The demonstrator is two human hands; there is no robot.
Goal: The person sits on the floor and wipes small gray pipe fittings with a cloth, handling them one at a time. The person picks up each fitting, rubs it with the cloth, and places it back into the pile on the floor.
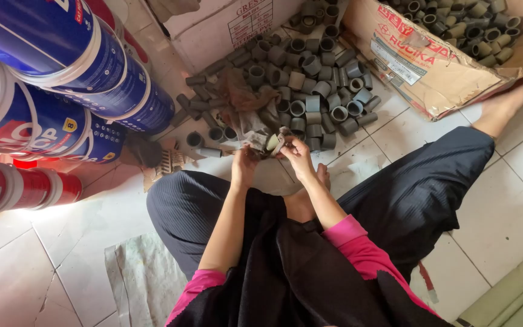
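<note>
1. Grey pipe fitting (272,142) sat pinched in the right hand (296,154), just above the tiled floor (509,200).
2. Left hand (244,163) gripped a brown rag (243,112) against it.
3. Loose fittings (316,85) lay heaped beyond, beside a cardboard box (431,75).

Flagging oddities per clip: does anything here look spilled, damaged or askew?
Yes. Grey pipe fittings lie in a loose heap on the tiled floor, and the cardboard box beside them is torn and sagging at its rim.
</note>
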